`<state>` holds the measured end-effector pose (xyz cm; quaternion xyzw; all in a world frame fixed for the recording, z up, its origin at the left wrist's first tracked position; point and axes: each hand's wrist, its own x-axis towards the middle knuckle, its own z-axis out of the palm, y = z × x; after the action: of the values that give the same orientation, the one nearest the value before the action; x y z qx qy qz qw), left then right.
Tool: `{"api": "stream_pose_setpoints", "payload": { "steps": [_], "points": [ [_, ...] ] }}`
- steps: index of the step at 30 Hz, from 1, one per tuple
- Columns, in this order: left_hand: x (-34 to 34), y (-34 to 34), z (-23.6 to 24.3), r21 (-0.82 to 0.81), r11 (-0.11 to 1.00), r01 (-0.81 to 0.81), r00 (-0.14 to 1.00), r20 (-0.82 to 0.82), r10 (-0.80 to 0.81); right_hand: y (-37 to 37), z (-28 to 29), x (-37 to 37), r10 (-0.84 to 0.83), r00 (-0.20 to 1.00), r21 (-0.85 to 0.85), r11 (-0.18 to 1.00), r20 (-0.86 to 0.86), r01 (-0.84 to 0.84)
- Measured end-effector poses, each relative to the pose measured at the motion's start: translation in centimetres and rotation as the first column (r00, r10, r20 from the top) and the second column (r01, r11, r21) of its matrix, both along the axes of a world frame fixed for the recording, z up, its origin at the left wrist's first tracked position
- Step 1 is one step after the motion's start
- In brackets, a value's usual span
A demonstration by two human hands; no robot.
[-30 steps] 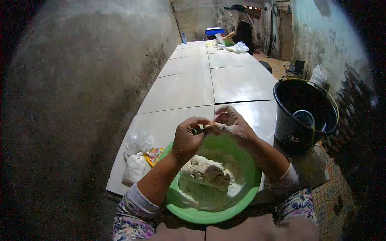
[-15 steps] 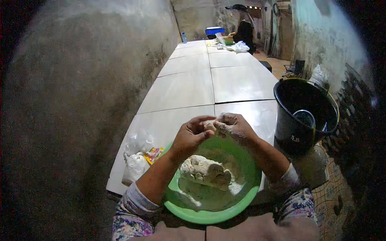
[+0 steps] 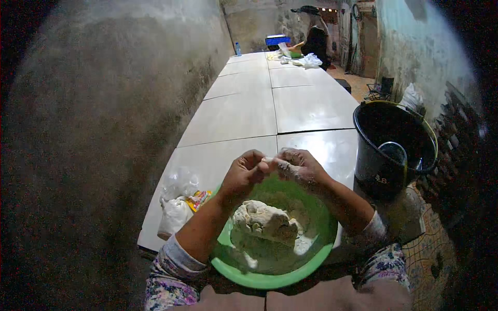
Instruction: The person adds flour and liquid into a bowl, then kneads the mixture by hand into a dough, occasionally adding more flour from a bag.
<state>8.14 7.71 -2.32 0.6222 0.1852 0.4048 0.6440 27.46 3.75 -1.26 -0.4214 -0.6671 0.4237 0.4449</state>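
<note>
Over the far rim of a green basin (image 3: 275, 282), my left hand (image 3: 245, 173) and my right hand (image 3: 303, 167) meet at the fingertips. Both are closed in a pinch on a small pale piece of dough (image 3: 268, 159), mostly covered by the fingers. White flour dusts my right hand. Beneath my forearms, a thick lump of dough (image 3: 264, 222) lies in the basin, its surface rough and torn at the right end. Loose flour (image 3: 305, 243) sits beside it on the basin floor.
Left of the basin are a white bag (image 3: 175, 216), a yellow and red packet (image 3: 198, 199) and clear plastic (image 3: 179, 182). A black bucket (image 3: 381, 171) stands at the right. A person (image 3: 315, 41) is at the long white table's (image 3: 228, 116) far end, near a blue crate (image 3: 277, 40).
My fingertips have shifted slightly around the small piece of dough, my left fingers curling closer. The big lump of dough stays in place.
</note>
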Motion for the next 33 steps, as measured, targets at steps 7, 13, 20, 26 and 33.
{"api": "stream_pose_setpoints", "payload": {
  "steps": [7, 13, 20, 26, 33],
  "points": [
    [0.2, 0.5, -0.5, -0.012, 1.0, -0.029, 1.0, 0.001, 0.029, 0.3, -1.1, -0.8, -0.085, 0.992, 0.101, 0.99, -0.091, 0.094],
    [0.4, 0.6, -0.5, 0.139, 0.984, -0.107, 0.978, -0.163, 0.13, 0.5, -1.4, -0.4, -0.177, 0.975, 0.66, 0.75, 0.131, 0.047],
    [0.2, -0.1, 0.4, 0.273, 0.94, -0.203, 0.975, -0.035, 0.22, 0.9, -1.7, 0.0, -0.078, 0.996, 0.459, 0.887, 0.042, 0.05],
    [0.4, -0.7, 1.2, 0.54, 0.84, -0.054, 0.987, -0.096, 0.126, -0.4, 0.0, -0.1, 0.069, 0.974, 0.01, 0.998, -0.216, -0.068],
    [1.2, -0.9, 1.2, 0.515, 0.844, -0.152, 0.98, -0.035, 0.198, 0.0, -0.1, 0.1, -0.039, 0.976, -0.076, 0.997, -0.212, 0.023]
  ]
}}
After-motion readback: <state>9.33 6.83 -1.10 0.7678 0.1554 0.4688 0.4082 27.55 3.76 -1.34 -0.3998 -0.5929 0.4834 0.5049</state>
